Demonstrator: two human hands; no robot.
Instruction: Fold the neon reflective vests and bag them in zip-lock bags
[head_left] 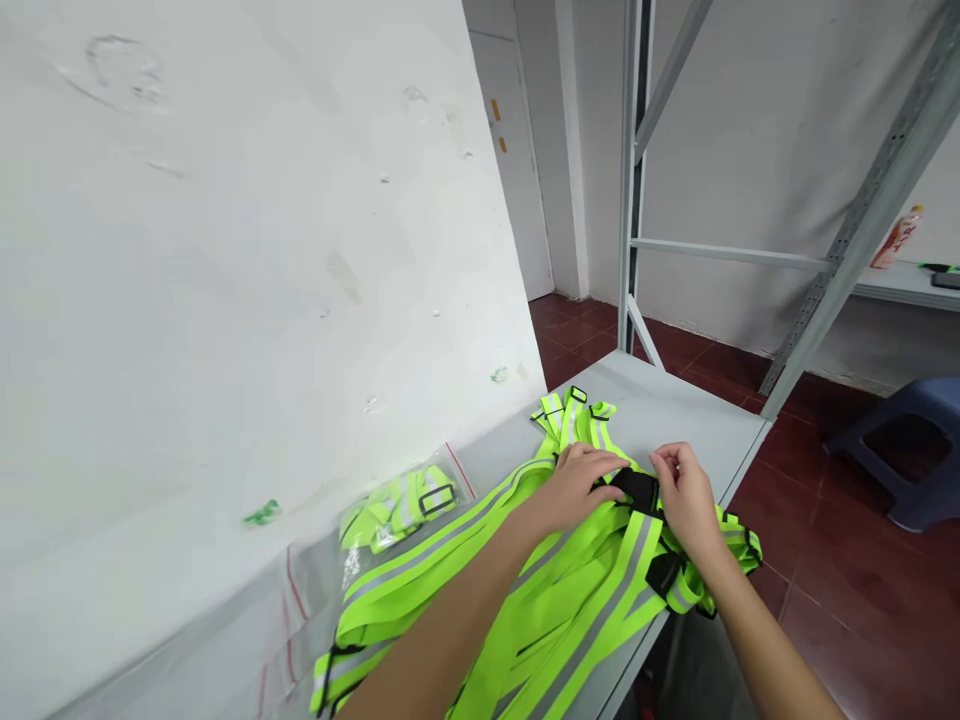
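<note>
A pile of fluorescent yellow-green reflective straps (570, 590) with grey stripes lies on the grey shelf. My left hand (577, 485) reaches over it, thumb and fingers closed at the left edge of a flat black strap piece (636, 489). At that piece's right side is my right hand (684, 495), its fingertips curled together against the thumb; whatever they pinch is too small to make out. A second black piece (664, 572) sits below, near the shelf's edge. Strap ends with black buckles (577, 395) stick out beyond my left hand.
A clear zip bag (405, 508) with a folded strap lies left of the pile, near more clear bags (289, 630). A white board (262, 250) rises on the left. Metal rack posts (628, 180) stand behind; a blue stool (900, 450) is at right.
</note>
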